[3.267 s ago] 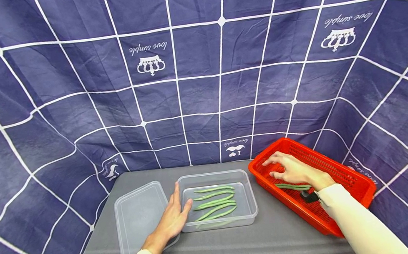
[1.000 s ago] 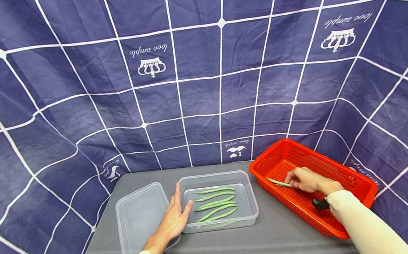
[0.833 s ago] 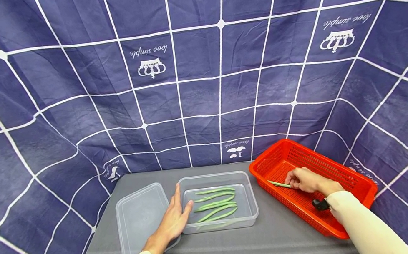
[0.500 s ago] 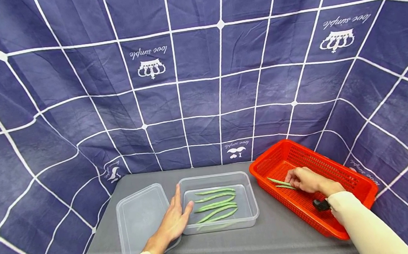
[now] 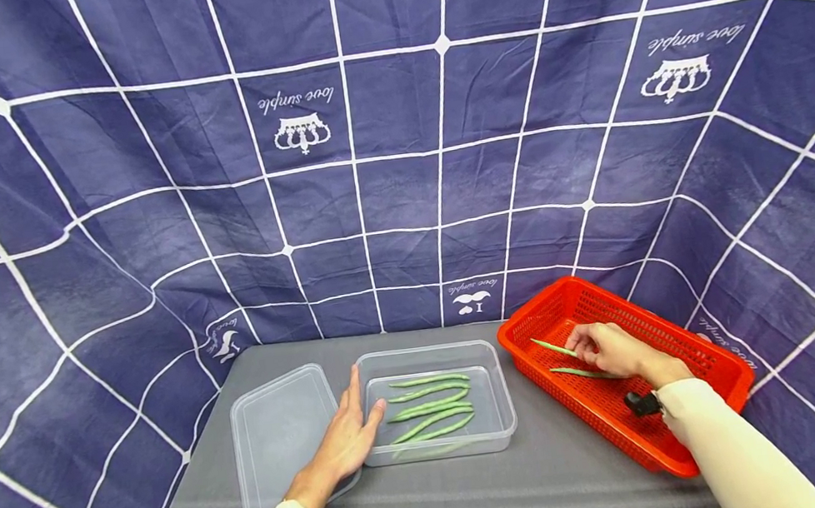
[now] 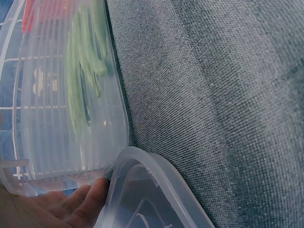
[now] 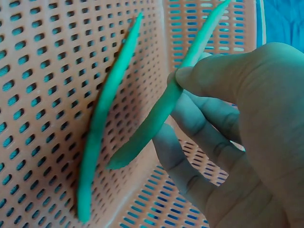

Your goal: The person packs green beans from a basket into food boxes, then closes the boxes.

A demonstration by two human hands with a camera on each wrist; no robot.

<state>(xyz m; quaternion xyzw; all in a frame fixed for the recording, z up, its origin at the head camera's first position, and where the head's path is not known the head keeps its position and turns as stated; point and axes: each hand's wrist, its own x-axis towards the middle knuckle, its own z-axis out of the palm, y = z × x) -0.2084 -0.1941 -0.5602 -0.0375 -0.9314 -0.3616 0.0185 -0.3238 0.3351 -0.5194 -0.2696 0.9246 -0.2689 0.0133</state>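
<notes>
My right hand [image 5: 612, 350] pinches one green bean [image 7: 156, 111] between thumb and fingers, inside the red perforated basket [image 5: 723, 369]. A second green bean [image 7: 102, 123] lies on the basket floor beside it. Several green beans [image 5: 431, 408] lie in a row, roughly side by side, in the clear plastic container [image 5: 500, 440] at the middle of the table. My left hand [image 5: 343, 441] rests with straight fingers against the container's left side. In the left wrist view its fingers [image 6: 92, 202] touch the container's end wall.
A translucent lid [image 5: 281, 436] lies flat at the left, partly beneath my left forearm. Grey cloth [image 5: 466, 499] covers the table. A blue curtain with white grid lines [image 5: 401, 196] hangs behind and on both sides.
My right hand reached down into the basket, pinched a green bean and lifted it slightly, apart from the bean left lying there. The left hand has stayed in place.
</notes>
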